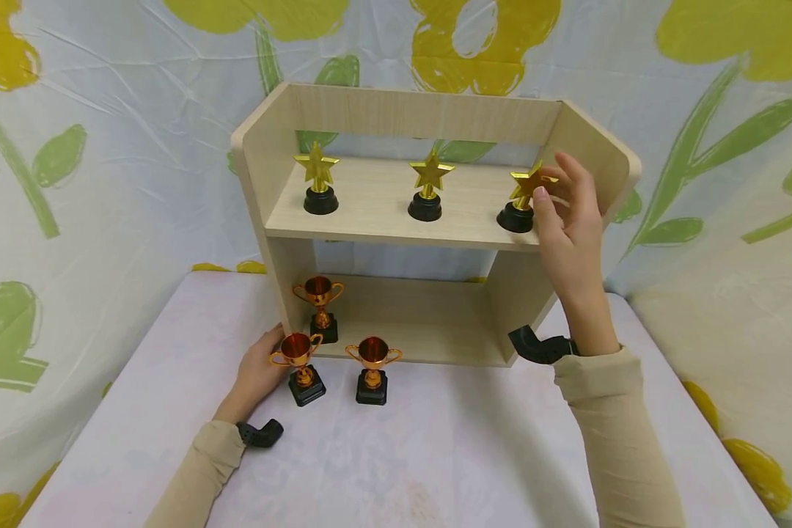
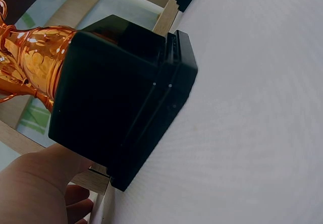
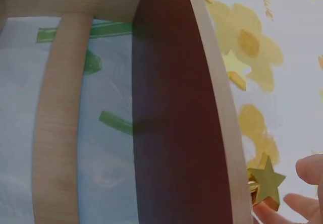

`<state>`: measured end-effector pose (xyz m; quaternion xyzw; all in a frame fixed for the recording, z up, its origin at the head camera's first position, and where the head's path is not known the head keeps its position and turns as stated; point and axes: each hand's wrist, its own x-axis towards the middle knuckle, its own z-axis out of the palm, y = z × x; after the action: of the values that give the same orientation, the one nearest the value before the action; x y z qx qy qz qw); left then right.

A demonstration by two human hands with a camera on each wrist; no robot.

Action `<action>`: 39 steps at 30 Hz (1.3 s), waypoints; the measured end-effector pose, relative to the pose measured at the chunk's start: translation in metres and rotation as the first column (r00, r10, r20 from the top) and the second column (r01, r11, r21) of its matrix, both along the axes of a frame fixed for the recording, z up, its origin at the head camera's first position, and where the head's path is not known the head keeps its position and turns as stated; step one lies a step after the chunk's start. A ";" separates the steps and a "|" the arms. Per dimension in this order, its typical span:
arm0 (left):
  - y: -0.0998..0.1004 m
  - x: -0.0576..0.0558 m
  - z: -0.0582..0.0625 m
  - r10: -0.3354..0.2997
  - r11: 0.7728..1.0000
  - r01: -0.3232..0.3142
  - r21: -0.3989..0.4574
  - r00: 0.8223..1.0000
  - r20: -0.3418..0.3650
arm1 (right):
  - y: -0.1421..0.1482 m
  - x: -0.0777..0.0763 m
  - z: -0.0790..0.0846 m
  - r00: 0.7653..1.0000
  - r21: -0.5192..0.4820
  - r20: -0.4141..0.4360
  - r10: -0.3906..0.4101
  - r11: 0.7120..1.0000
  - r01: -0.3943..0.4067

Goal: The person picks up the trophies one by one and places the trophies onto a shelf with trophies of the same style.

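Note:
On the upper board of a light wooden two-tier shelf (image 1: 422,110) stand three gold star trophies with black round bases. My right hand (image 1: 574,235) is around the right star trophy (image 1: 516,217), thumb in front and fingers behind; in the right wrist view the thumb (image 3: 310,168) is apart from the star (image 3: 267,181). At the lower left, my left hand (image 1: 260,367) holds the shelf's side panel, its thumb tip hidden behind a copper-coloured cup trophy's black base (image 2: 106,98). That cup trophy (image 1: 306,385) stands tilted in view beside the hand.
A second cup trophy (image 1: 372,389) stands on the table in front of the shelf. A third cup trophy (image 1: 324,328) is on the lower board at the left. The left star trophy (image 1: 320,200) and middle star trophy (image 1: 425,207) stand on the upper board.

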<state>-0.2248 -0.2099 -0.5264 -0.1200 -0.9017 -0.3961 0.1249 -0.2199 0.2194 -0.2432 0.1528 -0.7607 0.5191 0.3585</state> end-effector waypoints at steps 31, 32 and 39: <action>0.000 0.000 0.000 -0.006 1.000 0.006 0.007 1.000 -0.017 | -0.029 0.068 -0.020 0.951 -0.070 -0.282 0.128 0.986 -0.153; -0.001 0.000 0.000 -0.005 1.000 0.005 0.007 1.000 -0.015 | -0.028 0.068 -0.022 0.949 -0.075 -0.285 0.132 0.984 -0.159; -0.002 0.000 0.001 -0.006 1.000 0.006 0.012 1.000 0.003 | -0.023 0.067 -0.039 0.942 -0.073 -0.307 0.139 0.983 -0.169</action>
<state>-0.2248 -0.2114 -0.5252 -0.1214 -0.8991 -0.4022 0.1231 -0.1534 0.1963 -0.2823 0.2711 -0.6566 0.5533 0.4351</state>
